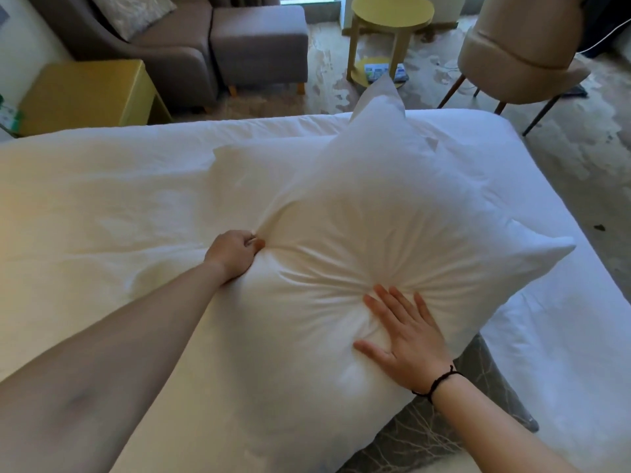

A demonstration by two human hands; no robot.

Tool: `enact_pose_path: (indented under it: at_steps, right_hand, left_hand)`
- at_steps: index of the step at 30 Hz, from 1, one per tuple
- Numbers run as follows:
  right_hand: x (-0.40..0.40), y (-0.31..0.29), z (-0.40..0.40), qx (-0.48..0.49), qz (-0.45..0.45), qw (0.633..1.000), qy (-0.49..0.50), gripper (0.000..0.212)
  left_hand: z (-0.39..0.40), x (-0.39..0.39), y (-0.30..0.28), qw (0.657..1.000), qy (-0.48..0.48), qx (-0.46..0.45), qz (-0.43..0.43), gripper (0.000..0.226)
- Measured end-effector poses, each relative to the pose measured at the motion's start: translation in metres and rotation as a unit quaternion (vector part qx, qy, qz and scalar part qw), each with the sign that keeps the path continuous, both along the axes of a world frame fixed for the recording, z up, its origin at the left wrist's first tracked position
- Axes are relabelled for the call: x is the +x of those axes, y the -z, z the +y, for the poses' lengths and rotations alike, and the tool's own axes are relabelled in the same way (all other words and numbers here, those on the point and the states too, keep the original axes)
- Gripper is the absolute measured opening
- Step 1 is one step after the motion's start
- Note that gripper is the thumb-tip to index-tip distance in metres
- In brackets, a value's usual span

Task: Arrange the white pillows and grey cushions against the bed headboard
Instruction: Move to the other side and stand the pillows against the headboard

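Note:
A large white pillow (375,213) lies tilted across the white bed (102,186), one corner pointing toward the far edge. My left hand (235,252) is closed on the pillow's left edge, bunching the fabric. With fingers spread, my right hand (406,339) presses flat into the pillow's near side and dents it. Under the pillow's near right side a grey patterned cushion (433,435) shows in part. A second white pillow (246,165) lies flat beneath the big one, mostly covered. The headboard is out of view.
Beyond the bed stand a yellow bedside table (88,93), a brown armchair with a footstool (218,42), a round yellow side table (389,25) and a beige chair (522,52). Patterned carpet runs along the bed's right side.

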State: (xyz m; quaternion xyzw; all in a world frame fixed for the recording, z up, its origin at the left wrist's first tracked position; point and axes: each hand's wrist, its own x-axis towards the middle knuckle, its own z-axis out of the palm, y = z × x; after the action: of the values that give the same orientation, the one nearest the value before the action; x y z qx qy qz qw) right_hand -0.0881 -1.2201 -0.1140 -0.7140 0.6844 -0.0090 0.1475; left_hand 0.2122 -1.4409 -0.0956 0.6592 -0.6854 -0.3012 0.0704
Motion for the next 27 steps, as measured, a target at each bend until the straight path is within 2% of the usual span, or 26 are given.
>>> enact_pose_path:
  at_steps: [3, 6, 8, 10, 12, 14, 16, 18, 20, 21, 24, 27]
  right_hand:
    - [0.018, -0.035, -0.009, -0.125, -0.015, 0.992, 0.030, 0.064]
    - [0.042, -0.088, -0.037, -0.268, -0.065, 0.961, 0.022, 0.041]
    - [0.063, -0.127, -0.059, -0.321, -0.082, 0.943, -0.008, 0.030]
    - [0.081, -0.161, -0.078, -0.327, -0.093, 0.938, -0.072, 0.025]
    - [0.091, -0.182, -0.095, -0.265, -0.056, 0.951, -0.151, 0.027]
    - [0.087, -0.187, -0.109, -0.109, 0.016, 0.979, -0.172, 0.035]
    - [0.072, -0.177, -0.111, 0.066, 0.100, 0.982, -0.146, 0.047]
    - [0.053, -0.163, -0.102, 0.164, 0.123, 0.973, -0.104, 0.062]
    - [0.040, -0.152, -0.089, 0.161, 0.098, 0.980, -0.069, 0.074]
    - [0.037, -0.148, -0.083, 0.141, 0.089, 0.984, -0.067, 0.079]
    - [0.032, -0.143, -0.068, 0.106, 0.073, 0.988, -0.088, 0.093]
    - [0.026, -0.148, -0.054, 0.137, 0.065, 0.979, -0.135, 0.113]
  left_hand:
    - [0.034, -0.012, -0.026, 0.996, 0.027, -0.089, -0.004, 0.043]
    - [0.086, -0.029, -0.066, 0.979, 0.083, -0.188, 0.007, 0.037]
    - [0.122, -0.040, -0.098, 0.958, 0.136, -0.252, 0.019, 0.036]
    - [0.161, -0.051, -0.124, 0.936, 0.204, -0.288, 0.005, 0.036]
    - [0.197, -0.059, -0.139, 0.914, 0.276, -0.297, -0.013, 0.037]
    - [0.216, -0.063, -0.149, 0.906, 0.331, -0.261, -0.029, 0.049]
    - [0.208, -0.055, -0.156, 0.940, 0.302, -0.154, -0.036, 0.061]
    - [0.187, -0.028, -0.157, 0.976, 0.188, -0.043, -0.098, 0.071]
    - [0.179, 0.003, -0.150, 0.979, 0.115, 0.046, -0.162, 0.089]
    - [0.183, 0.016, -0.144, 0.978, 0.104, 0.069, -0.168, 0.096]
    - [0.206, 0.037, -0.127, 0.982, 0.089, 0.040, -0.160, 0.098]
    - [0.227, 0.050, -0.115, 0.982, 0.055, -0.018, -0.178, 0.092]
